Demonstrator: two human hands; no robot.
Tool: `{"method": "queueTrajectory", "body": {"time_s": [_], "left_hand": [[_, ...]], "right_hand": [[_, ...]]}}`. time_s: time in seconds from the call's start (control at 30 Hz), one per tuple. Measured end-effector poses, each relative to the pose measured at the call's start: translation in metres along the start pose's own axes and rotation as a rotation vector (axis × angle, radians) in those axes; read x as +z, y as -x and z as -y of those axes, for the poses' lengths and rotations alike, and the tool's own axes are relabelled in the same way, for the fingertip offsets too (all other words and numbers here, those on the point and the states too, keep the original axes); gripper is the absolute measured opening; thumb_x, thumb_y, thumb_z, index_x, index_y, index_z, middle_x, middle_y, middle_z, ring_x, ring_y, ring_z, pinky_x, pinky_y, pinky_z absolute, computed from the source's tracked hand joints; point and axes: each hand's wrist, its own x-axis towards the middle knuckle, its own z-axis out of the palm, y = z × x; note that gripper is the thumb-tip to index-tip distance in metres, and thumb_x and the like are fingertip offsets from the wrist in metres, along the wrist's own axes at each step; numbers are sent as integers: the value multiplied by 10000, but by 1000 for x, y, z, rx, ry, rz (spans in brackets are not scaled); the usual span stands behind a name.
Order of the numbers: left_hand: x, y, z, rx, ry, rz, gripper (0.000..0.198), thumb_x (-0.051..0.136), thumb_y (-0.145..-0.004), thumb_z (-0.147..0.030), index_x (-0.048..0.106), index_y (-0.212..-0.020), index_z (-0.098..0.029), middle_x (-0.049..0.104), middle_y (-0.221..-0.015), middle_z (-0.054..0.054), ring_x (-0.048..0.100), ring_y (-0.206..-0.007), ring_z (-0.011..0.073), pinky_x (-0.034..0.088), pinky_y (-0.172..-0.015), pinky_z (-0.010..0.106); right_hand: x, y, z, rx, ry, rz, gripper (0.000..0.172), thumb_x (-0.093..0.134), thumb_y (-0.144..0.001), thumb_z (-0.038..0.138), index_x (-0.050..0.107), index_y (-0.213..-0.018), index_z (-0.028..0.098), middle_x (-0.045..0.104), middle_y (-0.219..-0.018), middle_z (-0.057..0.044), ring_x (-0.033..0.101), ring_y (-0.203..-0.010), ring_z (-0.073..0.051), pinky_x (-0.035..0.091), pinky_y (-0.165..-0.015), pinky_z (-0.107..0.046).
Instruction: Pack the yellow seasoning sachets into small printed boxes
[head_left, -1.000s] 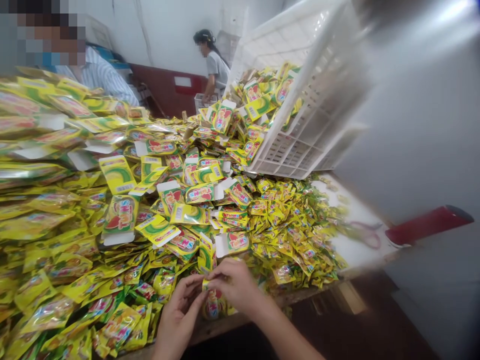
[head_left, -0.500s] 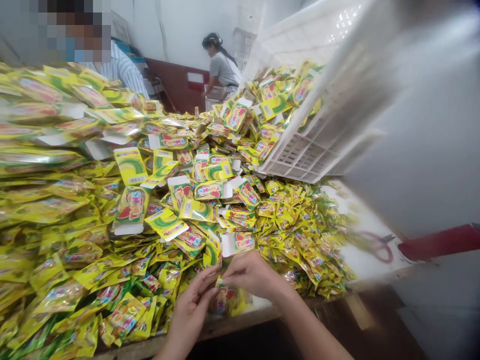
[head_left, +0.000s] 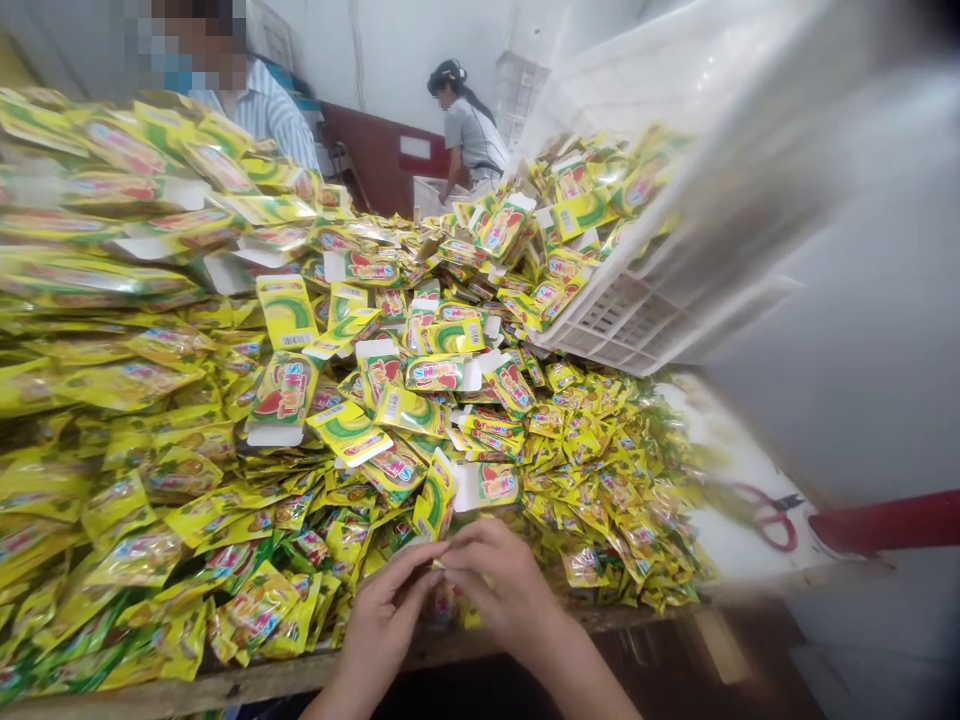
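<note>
At the table's near edge, my left hand (head_left: pixel 390 610) and my right hand (head_left: pixel 510 590) meet, both closed with fingertips together. Between and below them shows part of a small yellow printed pack (head_left: pixel 448 603); the fingers hide most of it, so whether it is a carton or a sachet is unclear. Just beyond my fingers lie an open-flapped yellow-green carton (head_left: pixel 496 485) and a tilted one (head_left: pixel 435 497). Yellow sachets (head_left: pixel 259 610) lie heaped to the left of my hands, with more sachets (head_left: pixel 592 500) to the right.
A tilted white plastic crate (head_left: pixel 600 335) spills cartons onto the pile. Red-handled scissors (head_left: pixel 780 530) lie on the white tabletop (head_left: pixel 739 440) at right, near a red post (head_left: pixel 892 522). Two other people, one in a striped shirt (head_left: pixel 281 115) and one in grey (head_left: pixel 476 140), are beyond the heap.
The view has shifted, so the heap and crate appear farther right. My right hand has turned and its fingers now cover more of the small yellow pack.
</note>
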Motion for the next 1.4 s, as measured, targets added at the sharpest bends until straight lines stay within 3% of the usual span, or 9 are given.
{"method": "queueTrajectory", "body": {"time_s": [0.2,0.37,0.43,0.53,0.9,1.0,1.13,1.23,1.4], "left_hand": [[1,-3,-9,-103,164,102,303,584,-882,-317,633,-1167,-227,701,-1190,95,647,-1135,265,554,-925,382],[17,2,-8,-40,-118,42,467,669,-807,-328,582,-1262,-267,691,-1223,80,655,-1117,282,543,-932,410],[30,8,-5,-26,-297,-66,629,745,-722,-322,539,-1313,-259,714,-1162,86,702,-992,294,581,-830,408],[46,16,-3,-1,-426,-183,597,700,-749,-301,529,-1316,-228,747,-1001,72,727,-835,267,592,-726,370],[50,16,2,114,-441,-209,596,704,-732,-259,553,-1307,-233,745,-1035,45,723,-822,223,587,-724,301],[49,18,4,113,-462,-184,601,693,-766,-278,514,-1337,-218,745,-921,36,710,-735,206,583,-693,303],[48,21,14,157,-474,-182,600,682,-799,-311,482,-1356,-216,728,-1080,86,715,-914,244,580,-802,333],[47,21,19,170,-435,-183,634,700,-790,-318,465,-1374,-238,676,-1239,106,672,-1084,271,554,-914,367],[35,16,5,97,-275,-82,577,644,-843,-278,460,-1390,-261,620,-1339,89,615,-1188,261,535,-961,377]], "right_hand": [[-18,-14,7,53,55,92,116,630,-889,217,745,-885,220,689,-796,-33,624,-749,-153,467,-719,-247],[-27,-26,12,26,142,184,226,587,-869,133,726,-704,196,608,-610,11,529,-595,-116,396,-614,-220],[-27,-26,10,49,123,170,224,581,-877,153,738,-723,195,606,-618,8,522,-590,-112,391,-598,-215],[-28,-22,2,99,60,151,201,598,-885,218,758,-766,194,628,-644,-3,547,-609,-121,403,-586,-214],[-37,-18,7,-11,82,253,260,570,-924,208,706,-702,199,650,-728,-24,609,-729,-147,453,-705,-242],[-30,-16,7,29,82,197,141,602,-896,174,714,-820,213,645,-780,-18,602,-746,-146,453,-690,-234],[-21,-8,7,53,23,78,145,601,-890,158,726,-897,230,643,-869,-28,612,-804,-149,473,-731,-242],[-19,-2,11,21,4,136,201,598,-889,132,730,-977,254,645,-989,-43,607,-959,-172,472,-839,-265],[-9,5,6,44,-9,41,227,608,-868,97,721,-995,248,643,-992,-43,618,-929,-159,482,-818,-254]]}}
